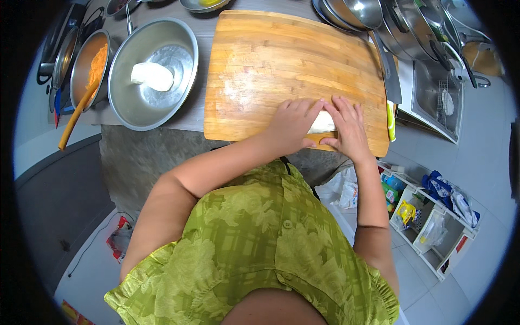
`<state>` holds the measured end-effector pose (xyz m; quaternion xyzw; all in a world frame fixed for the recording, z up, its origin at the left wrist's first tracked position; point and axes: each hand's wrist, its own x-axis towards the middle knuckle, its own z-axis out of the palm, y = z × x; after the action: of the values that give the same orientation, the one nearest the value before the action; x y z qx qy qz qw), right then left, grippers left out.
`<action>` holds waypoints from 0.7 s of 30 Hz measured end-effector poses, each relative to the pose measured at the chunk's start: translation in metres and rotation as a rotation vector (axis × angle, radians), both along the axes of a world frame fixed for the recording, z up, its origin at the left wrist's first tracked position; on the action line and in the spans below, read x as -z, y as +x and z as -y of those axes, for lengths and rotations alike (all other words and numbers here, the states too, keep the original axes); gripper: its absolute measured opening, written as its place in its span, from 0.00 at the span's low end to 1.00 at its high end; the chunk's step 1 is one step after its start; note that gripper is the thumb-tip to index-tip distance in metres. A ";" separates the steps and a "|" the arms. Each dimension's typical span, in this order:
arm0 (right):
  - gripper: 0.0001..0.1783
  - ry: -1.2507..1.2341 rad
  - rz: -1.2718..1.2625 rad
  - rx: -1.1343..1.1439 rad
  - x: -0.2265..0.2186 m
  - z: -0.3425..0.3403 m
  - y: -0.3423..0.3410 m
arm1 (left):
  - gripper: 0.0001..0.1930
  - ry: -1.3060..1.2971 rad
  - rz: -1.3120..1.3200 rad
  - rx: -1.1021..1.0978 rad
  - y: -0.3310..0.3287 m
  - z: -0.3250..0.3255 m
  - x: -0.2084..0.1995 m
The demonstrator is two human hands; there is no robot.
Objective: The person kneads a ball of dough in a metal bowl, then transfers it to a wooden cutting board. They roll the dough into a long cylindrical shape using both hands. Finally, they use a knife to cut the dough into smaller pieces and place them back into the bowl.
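A piece of white dough (323, 123) lies near the front edge of a wooden cutting board (292, 59). My left hand (291, 123) cups its left end, and my right hand (350, 129) is curved over its right end. The two hands almost meet at the fingertips and thumbs, so only the middle of the dough shows between them. To the left, a second lump of white dough (153, 76) rests in a wide steel bowl (187, 65).
Beside the bowl, a pan (86, 54) holds shredded orange food and a wooden-handled utensil (78, 116). A large knife (391, 81) and a green-handled tool (391, 120) lie along the board's right edge. Stacked steel pots (406, 27) and a sink (437, 100) stand farther right.
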<state>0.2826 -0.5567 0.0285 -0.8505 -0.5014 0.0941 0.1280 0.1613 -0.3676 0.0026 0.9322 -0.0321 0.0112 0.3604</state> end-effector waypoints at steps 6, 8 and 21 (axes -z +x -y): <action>0.33 0.003 -0.094 0.001 0.006 -0.003 0.014 | 0.35 0.069 -0.182 0.058 0.018 -0.012 0.000; 0.28 -0.026 -0.154 0.025 -0.009 -0.010 0.017 | 0.32 0.070 -0.226 0.072 0.019 -0.030 -0.022; 0.34 0.163 -0.074 -0.053 -0.003 -0.100 0.001 | 0.55 0.375 -0.074 -0.187 -0.019 -0.100 -0.033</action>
<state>0.2840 -0.4564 0.0317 -0.8196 -0.5248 0.0875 0.2126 0.1422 -0.2676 0.0352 0.9816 0.0661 0.0041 0.1789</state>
